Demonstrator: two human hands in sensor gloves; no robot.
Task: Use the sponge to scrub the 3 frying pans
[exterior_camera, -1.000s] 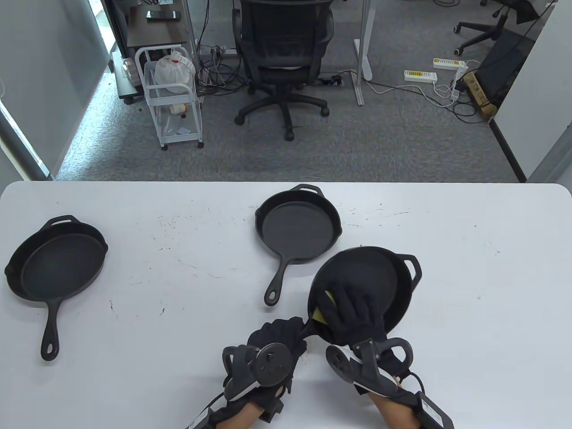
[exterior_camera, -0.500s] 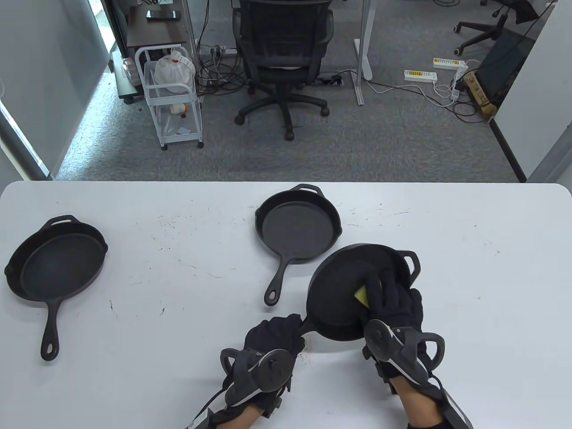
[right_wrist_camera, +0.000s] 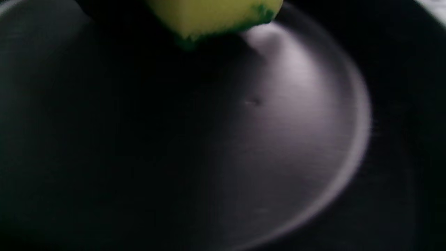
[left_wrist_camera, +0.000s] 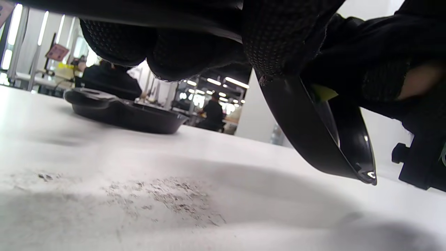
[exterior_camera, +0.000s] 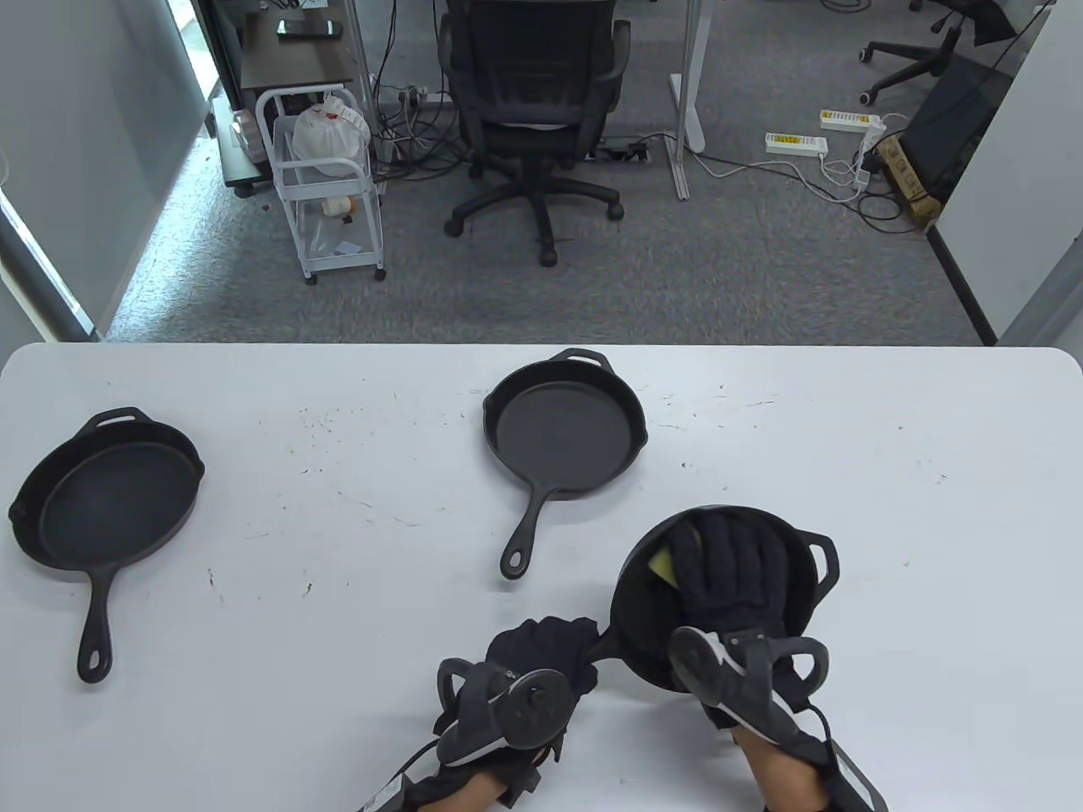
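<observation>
Yellow sponge point(exterior_camera: 662, 565) under my right hand's point(exterior_camera: 728, 575) flat fingers in the tilted pan point(exterior_camera: 630, 613); my left hand point(exterior_camera: 541, 655) grips its handle, lower centre; two pans point(exterior_camera: 563, 427) beyond.

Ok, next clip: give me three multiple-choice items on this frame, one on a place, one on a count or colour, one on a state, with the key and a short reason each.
1. Where is the sponge?
A. Inside the tilted pan, under the right hand
B. On the bare table
C. In the far-left pan

2. How many frying pans are on or over the table?
A. Two
B. Three
C. Four

3. How does the pan being scrubbed sit?
A. Flat on the table
B. Upside down
C. Tilted, raised by its handle

Key:
1 A: the yellow sponge peeks out beside the right hand inside the tilted pan.
2 B: the left pan, the middle pan and the tilted one.
3 C: the left wrist view shows its underside slanting above the table, with the left hand gripping the handle.
</observation>
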